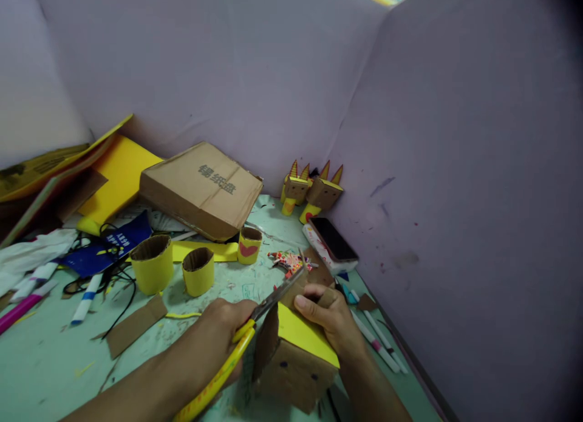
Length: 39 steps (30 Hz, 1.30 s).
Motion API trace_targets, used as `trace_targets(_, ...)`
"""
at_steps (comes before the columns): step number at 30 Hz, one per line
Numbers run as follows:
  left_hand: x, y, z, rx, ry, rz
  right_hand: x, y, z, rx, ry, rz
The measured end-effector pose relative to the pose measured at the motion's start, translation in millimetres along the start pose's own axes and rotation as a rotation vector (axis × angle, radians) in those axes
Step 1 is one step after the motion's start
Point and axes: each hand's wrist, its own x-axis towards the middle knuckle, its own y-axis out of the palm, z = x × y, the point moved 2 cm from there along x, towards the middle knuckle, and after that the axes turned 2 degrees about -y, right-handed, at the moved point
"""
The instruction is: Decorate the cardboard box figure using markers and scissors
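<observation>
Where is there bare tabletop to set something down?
Roomiest: the near-left tabletop, between the magenta marker and left forearm, bar small scraps. A smaller patch lies between the heart cup and horned figures. Crowded: back left, around the blue packet.

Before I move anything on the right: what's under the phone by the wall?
The phone lies on a white pack, whose left and near edges show. The phone covers much of its top, so what is there cannot be seen.
</observation>
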Motion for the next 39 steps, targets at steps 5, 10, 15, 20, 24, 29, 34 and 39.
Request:
trace_targets(5,6.4,-14.0,-4.5,0.059,0.007,-0.154,-0.4,1.7,0.2,0.029,0.115,-0.027)
trace_targets(10,7.4,-27.9,-12.5,0.015,-0.062,-0.266,-1.4,2.7,-5.0,0.034,0.174,0.009)
trace_targets(15,4.6,-14.5,-7.5,-0.182,-0.111,-0.262,-5.2,10.4,2.4,-0.032,0.184,0.043)
trace_targets(20,5.2,-11.6,-6.6,-0.083,-0.06,-0.288,-6.6,16.6,13.0,-0.044,0.181,0.069)
trace_targets(24,6.6,-15.1,-6.0,-0.103,-0.048,-0.312,-6.1,18.1,14.4,-0.045,0.205,0.119)
trace_targets(29,9.0,-11.9,-6.5,-0.404,-0.124,-0.242,-2.7,29.3,21.0,-0.044,0.255,0.245)
trace_targets(34,9.3,-9.9,-12.1,-0.617,-0.153,-0.293,2.5,38.4,34.1,0.004,0.195,0.307)
trace_targets(39,7.1,-19.7,-17.4,-0.795,-0.106,-0.462,2.6,10.6,48.2,0.16,0.046,0.157)
